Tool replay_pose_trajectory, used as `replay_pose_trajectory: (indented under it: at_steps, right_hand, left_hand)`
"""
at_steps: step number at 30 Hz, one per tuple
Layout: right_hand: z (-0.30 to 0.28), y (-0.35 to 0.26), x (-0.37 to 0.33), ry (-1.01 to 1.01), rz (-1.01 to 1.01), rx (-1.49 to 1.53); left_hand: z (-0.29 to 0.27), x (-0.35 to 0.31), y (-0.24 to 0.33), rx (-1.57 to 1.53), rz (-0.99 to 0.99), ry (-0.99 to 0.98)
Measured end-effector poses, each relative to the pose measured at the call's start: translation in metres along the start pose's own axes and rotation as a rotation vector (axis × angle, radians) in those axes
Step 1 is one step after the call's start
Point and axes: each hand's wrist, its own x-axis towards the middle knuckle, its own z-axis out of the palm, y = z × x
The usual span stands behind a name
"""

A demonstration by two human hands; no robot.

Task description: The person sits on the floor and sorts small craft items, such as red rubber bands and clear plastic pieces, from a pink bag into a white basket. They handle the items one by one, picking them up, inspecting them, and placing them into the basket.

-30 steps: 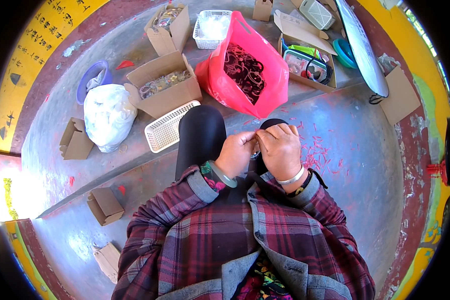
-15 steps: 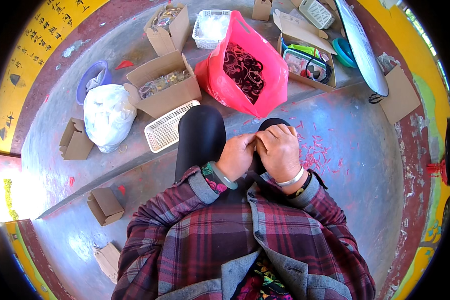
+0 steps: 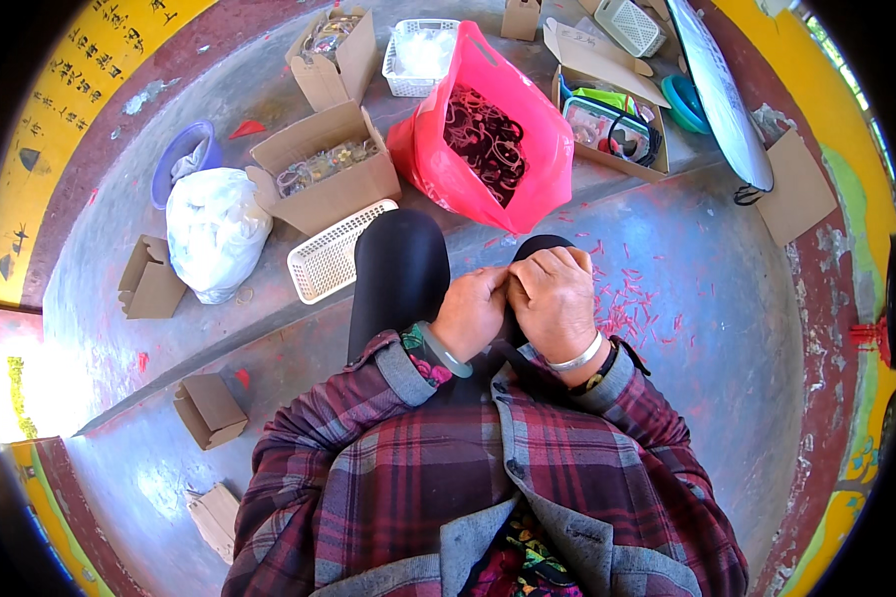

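**Hands pinched together over the knees, small piece hidden between the fingers**

Whatever small item was being worked sat out of sight between the fingertips, above the person's dark-trousered knees. The left hand was curled, its fingertips meeting those of the right hand, which was also bent closed in a pinch; what they gripped could not be told. Both wrists came up from plaid sleeves, the left in a green bangle, the right in a silver one.

Judging by the scatter of red scraps on the grey concrete floor just right of the hands, a good deal of work looked done. The open pink plastic bag of dark red loops, on the raised step ahead, was full, so much seemed left.

Left of it stood an open cardboard box of small shiny pieces, a white mesh basket and a knotted white plastic bag.
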Motion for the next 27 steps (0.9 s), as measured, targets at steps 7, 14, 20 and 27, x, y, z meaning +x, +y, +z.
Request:
replay_pose_trajectory:
  at_steps: [7,14,20,27]
  right_hand:
    - [0.002,0.006,0.0,0.029,0.03,0.042]
    - [0.005,0.029,-0.008,-0.016,0.485,0.539]
    - [-0.001,0.044,-0.014,-0.051,0.6,0.713]
    - [-0.009,0.018,-0.003,0.041,0.124,0.136]
  left_hand:
    - [0.002,0.002,-0.002,-0.026,0.04,0.031]
    - [0.0,0.005,-0.007,-0.45,-0.332,-0.105]
    - [0.006,0.006,-0.012,-0.783,-0.455,-0.108]
    - [0.004,0.009,0.006,-0.216,-0.212,-0.058]
